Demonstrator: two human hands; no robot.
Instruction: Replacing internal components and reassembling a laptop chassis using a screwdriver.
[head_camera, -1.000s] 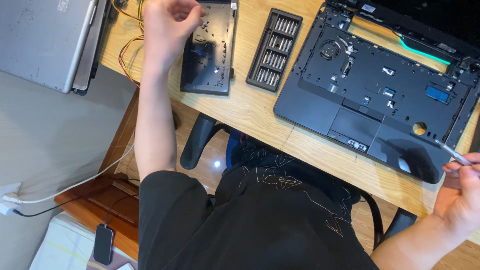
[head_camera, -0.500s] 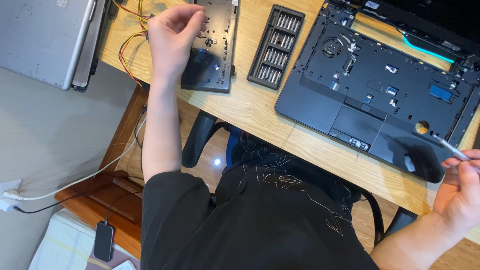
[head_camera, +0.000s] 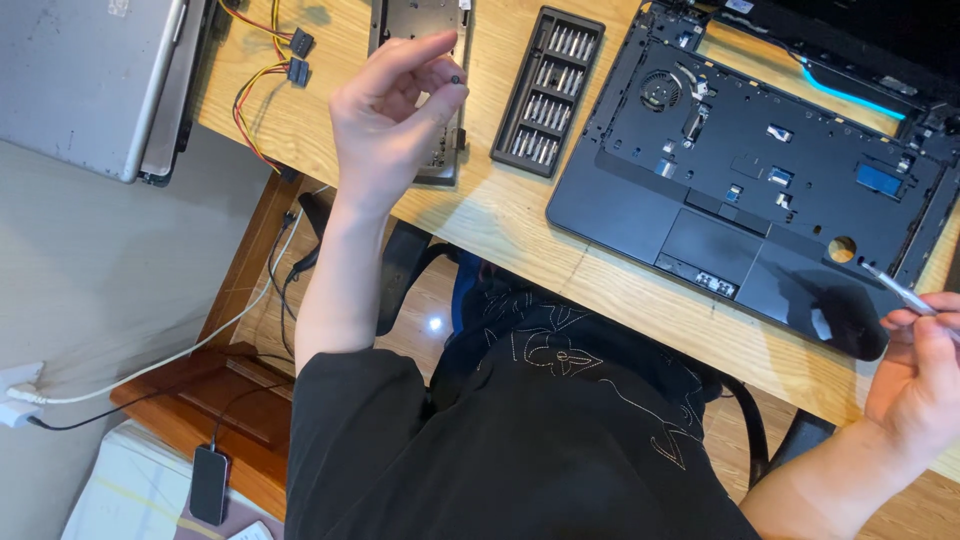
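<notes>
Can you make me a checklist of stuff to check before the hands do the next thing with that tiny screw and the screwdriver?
1. Tiny dark screw pinched in left hand fingertips: ok.
2. Screwdriver gripped by right hand: ok.
3. Screwdriver tip near the open laptop base, at its right corner: ok.
4. Bit case open on the wooden desk, within reach: ok.
5. Removed black panel lying flat on the desk: cannot tell, the hand covers much of it.
6. Coloured wires away from the laptop: ok.
</notes>
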